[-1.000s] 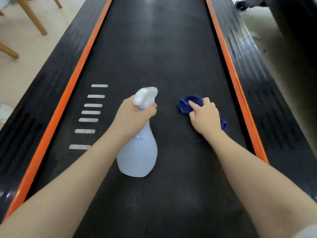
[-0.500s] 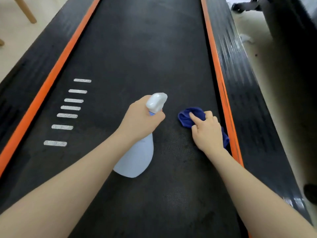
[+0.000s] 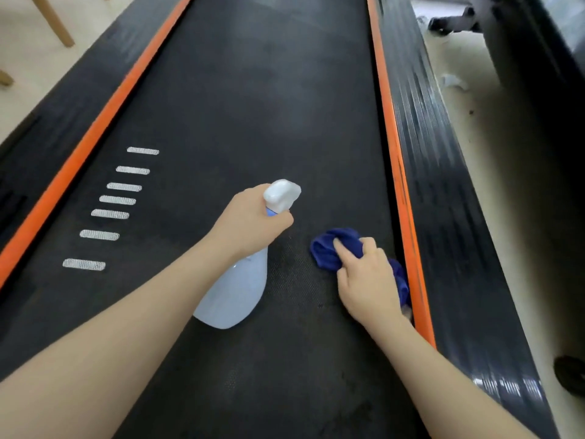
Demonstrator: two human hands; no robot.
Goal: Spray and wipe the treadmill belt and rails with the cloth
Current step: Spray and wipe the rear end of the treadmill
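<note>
Left hand (image 3: 250, 221): curled round the neck of the spray bottle (image 3: 235, 289), which hangs tilted over the treadmill belt (image 3: 253, 90); contents not discernible. Right hand (image 3: 368, 280): presses the bunched blue cloth (image 3: 329, 250) on the belt beside the right orange rail (image 3: 395, 160). Risks: bottle slipping; cloth snagging at the rail edge.

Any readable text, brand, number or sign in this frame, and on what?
None readable.
Spray bottle: no label visible.
Belt: seven white dashes, marks, not characters.
Right rail: pale smears near its close end, too blurred to read.
</note>
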